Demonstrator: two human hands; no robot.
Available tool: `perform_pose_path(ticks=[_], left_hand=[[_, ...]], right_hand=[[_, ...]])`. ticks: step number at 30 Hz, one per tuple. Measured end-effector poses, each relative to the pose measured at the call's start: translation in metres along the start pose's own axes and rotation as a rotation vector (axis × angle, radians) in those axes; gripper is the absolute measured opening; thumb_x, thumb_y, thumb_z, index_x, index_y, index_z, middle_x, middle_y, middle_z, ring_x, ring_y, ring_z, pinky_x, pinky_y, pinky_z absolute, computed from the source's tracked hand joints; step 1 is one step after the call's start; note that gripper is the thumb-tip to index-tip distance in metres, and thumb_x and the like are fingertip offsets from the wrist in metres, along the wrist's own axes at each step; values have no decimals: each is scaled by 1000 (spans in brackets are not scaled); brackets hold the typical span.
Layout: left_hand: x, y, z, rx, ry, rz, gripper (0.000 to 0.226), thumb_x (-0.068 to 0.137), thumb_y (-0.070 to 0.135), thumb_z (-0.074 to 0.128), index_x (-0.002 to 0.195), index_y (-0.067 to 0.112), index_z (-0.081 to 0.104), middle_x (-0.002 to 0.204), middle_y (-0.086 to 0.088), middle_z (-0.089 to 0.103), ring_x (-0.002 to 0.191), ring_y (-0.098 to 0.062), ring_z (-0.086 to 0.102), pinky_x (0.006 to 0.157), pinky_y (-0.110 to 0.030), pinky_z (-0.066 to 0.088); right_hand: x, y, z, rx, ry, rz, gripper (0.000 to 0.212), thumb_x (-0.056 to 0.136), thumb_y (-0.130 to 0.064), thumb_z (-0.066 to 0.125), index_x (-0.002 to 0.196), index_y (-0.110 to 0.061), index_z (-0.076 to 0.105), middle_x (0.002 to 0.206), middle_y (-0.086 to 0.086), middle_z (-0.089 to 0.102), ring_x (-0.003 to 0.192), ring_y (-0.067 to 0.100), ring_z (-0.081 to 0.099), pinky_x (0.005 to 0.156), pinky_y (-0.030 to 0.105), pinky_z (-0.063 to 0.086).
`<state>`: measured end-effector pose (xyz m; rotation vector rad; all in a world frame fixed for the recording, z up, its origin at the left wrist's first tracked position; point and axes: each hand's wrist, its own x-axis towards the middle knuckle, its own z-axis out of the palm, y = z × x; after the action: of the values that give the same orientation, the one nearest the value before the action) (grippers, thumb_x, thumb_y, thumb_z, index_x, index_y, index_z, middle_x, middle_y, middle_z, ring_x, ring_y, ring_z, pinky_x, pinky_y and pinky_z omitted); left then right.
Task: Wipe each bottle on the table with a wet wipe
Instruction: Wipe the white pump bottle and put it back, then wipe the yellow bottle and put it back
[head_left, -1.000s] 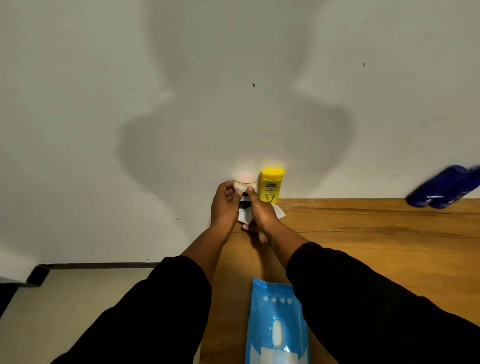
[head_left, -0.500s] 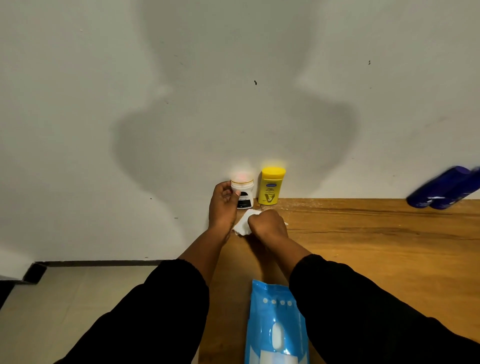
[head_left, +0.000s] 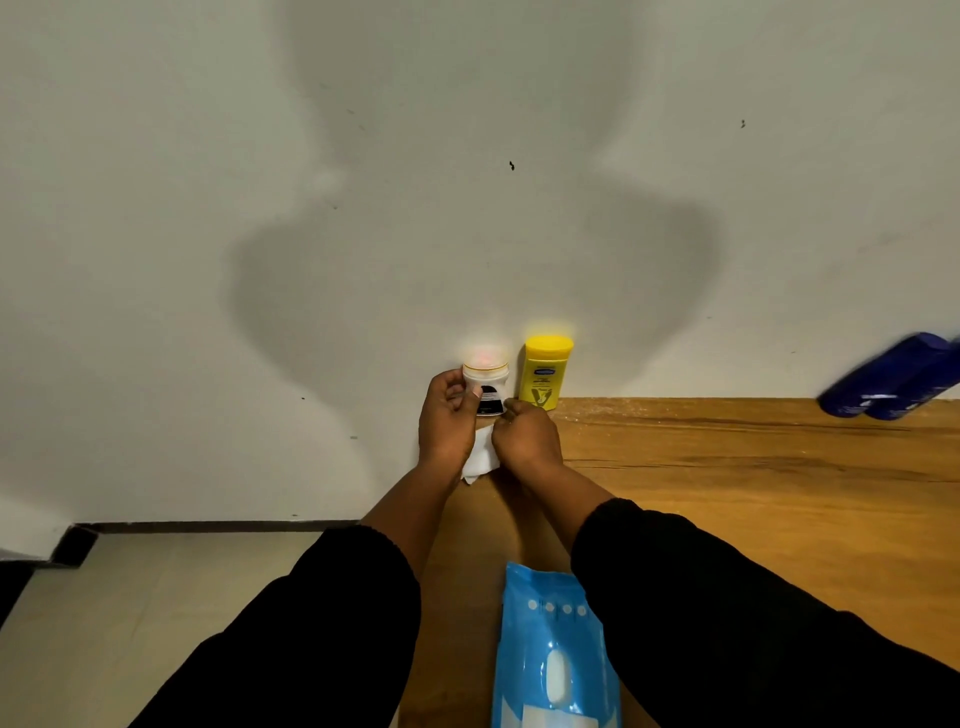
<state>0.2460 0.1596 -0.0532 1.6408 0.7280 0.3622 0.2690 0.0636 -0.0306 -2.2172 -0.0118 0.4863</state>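
A small white bottle with a dark label stands at the table's far left corner against the wall. My left hand grips its left side. My right hand is closed on a white wet wipe, which hangs between both hands just below the bottle. A yellow bottle stands upright right beside the white one. Two dark blue bottles lean at the far right by the wall.
A blue pack of wet wipes lies on the wooden table near its front edge between my forearms. The table's left edge drops to a pale tiled floor. A white wall rises directly behind the bottles.
My right hand dropped from the white bottle's front to the table with the wipe, then rose back close under the bottle. My left hand kept hold of the bottle.
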Motion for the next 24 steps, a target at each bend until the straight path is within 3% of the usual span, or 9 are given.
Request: perform_pose_path(ticks=[7, 10, 12, 14, 19, 24], left_hand=[[-1, -2, 1, 18, 0, -32, 34, 94, 23, 64, 126, 16, 55, 119, -3, 65, 107, -18, 64, 97, -35, 53], [-6, 1, 0, 109, 88, -47, 31, 92, 16, 64, 121, 13, 54, 113, -1, 62, 102, -18, 62, 87, -27, 48], [-18, 2, 0, 173, 188, -60, 19, 90, 11, 62, 108, 11, 55, 101, -6, 62, 96, -24, 62, 78, -26, 43], [-36, 1, 8, 254, 158, -25, 10, 91, 15, 61, 100, 15, 56, 98, -8, 64, 92, -25, 62, 74, -27, 44], [-59, 4, 48, 341, -50, 70, 30, 97, 24, 53, 126, 27, 57, 119, 1, 67, 104, -19, 64, 87, -35, 54], [-54, 16, 70, 327, -128, -10, 55, 95, 32, 46, 148, 28, 33, 138, -5, 57, 119, -27, 59, 98, -45, 51]], right_hand=[[1, 1, 1, -4, 25, 6, 43, 93, -14, 51, 136, -14, 52, 138, 6, 55, 123, 26, 53, 101, 32, 42], [0, 4, -1, 1, 74, 34, 36, 92, -14, 50, 127, -16, 59, 129, 6, 62, 113, 26, 58, 89, 29, 45], [-1, 9, -6, 29, 136, 81, 33, 91, -15, 50, 122, -17, 62, 123, 7, 64, 107, 28, 60, 81, 27, 43], [-4, 16, -14, 30, 211, 108, 31, 91, -17, 49, 117, -17, 65, 118, 8, 67, 103, 28, 61, 76, 26, 42], [-6, 27, -36, 6, 354, 50, 23, 94, -25, 49, 101, -15, 69, 103, 9, 72, 88, 25, 64, 69, 27, 45], [6, 24, -58, 36, 426, -12, 29, 94, -30, 53, 114, -13, 66, 110, 9, 70, 96, 25, 65, 70, 23, 39]])
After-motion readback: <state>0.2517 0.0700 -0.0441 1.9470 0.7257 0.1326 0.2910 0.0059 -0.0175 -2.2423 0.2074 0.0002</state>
